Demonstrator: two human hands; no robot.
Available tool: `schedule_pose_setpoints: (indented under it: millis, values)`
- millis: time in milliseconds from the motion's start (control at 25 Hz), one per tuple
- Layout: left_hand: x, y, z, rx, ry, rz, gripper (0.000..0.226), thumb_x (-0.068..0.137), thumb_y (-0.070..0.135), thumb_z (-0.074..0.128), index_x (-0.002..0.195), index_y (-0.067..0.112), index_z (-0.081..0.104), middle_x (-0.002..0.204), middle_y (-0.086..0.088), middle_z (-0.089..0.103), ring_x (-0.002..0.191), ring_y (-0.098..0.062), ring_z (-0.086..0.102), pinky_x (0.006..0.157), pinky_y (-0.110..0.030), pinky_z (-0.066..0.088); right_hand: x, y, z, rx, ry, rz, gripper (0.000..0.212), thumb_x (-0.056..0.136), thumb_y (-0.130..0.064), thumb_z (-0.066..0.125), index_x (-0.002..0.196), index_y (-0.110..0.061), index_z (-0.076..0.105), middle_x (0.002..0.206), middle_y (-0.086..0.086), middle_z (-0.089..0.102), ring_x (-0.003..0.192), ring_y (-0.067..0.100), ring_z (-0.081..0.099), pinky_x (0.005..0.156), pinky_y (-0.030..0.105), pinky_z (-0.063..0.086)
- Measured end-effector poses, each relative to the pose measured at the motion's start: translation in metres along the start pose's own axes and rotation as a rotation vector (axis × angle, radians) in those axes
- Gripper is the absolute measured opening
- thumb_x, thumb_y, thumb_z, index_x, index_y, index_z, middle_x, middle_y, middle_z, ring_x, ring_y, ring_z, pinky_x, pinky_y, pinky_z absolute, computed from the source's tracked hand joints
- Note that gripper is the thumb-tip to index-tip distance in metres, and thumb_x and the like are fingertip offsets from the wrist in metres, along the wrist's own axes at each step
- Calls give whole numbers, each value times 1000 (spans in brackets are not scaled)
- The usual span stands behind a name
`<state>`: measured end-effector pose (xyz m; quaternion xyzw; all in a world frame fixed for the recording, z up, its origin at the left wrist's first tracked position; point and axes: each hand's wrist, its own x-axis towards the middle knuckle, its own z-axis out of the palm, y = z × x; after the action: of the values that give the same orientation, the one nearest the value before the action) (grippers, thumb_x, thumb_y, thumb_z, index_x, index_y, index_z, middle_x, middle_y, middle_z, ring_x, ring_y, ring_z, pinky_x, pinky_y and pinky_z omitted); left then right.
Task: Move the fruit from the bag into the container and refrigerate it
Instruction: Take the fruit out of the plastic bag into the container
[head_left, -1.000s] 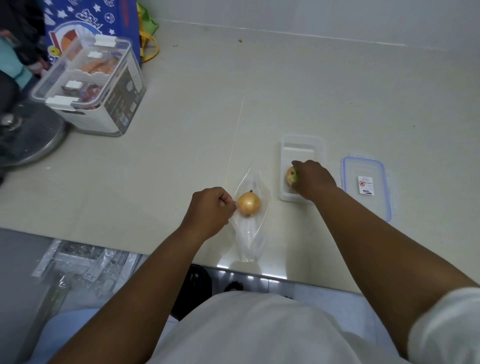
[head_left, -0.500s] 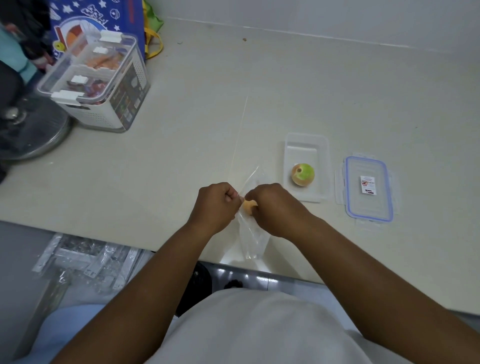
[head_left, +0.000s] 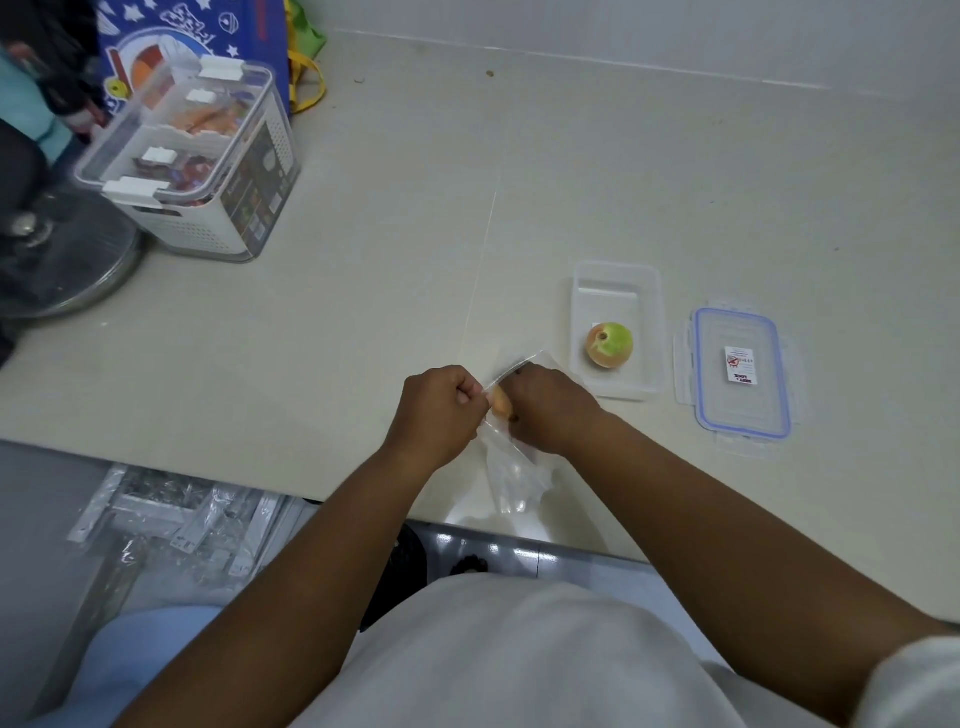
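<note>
Clear plastic bag (head_left: 511, 467) lies mouth-away on the counter; the left hand (head_left: 436, 410) pinches its rim shut-fisted, the right hand (head_left: 550, 410) closes on the orange fruit (head_left: 500, 401) inside — container (head_left: 655, 332) (one green fruit (head_left: 610, 344) already in) just to the right, lid (head_left: 740, 376) beyond.

A second ago the right hand (head_left: 550, 410) was at the container (head_left: 655, 332), setting down the green fruit (head_left: 610, 345); that fruit now lies there alone. The hand has crossed to the bag (head_left: 511, 462) left of the container, closing over the orange fruit (head_left: 500, 401), which showed whole before and now only peeks out.
</note>
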<state>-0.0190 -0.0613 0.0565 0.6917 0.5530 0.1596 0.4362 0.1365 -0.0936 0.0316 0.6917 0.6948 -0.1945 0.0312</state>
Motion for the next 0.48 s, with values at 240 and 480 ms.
schedule_pose_setpoints:
  millis: [240, 480]
  values:
    - [6, 4, -3, -25, 16, -24, 17, 84, 19, 68, 69, 10, 65, 59, 3, 68, 43, -3, 61, 50, -13, 47, -58, 17, -50, 405, 337, -112, 66, 70, -22, 80, 130, -19, 53, 119, 3, 59, 95, 20, 61, 80, 35, 54]
    - [1, 9, 5, -48, 5, -34, 17, 83, 16, 68, 67, 9, 64, 56, 3, 67, 41, -4, 59, 52, -17, 49, -34, 93, -73, 749, 604, 456, 50, 70, -31, 80, 114, -25, 59, 106, -5, 65, 88, 16, 62, 76, 24, 45]
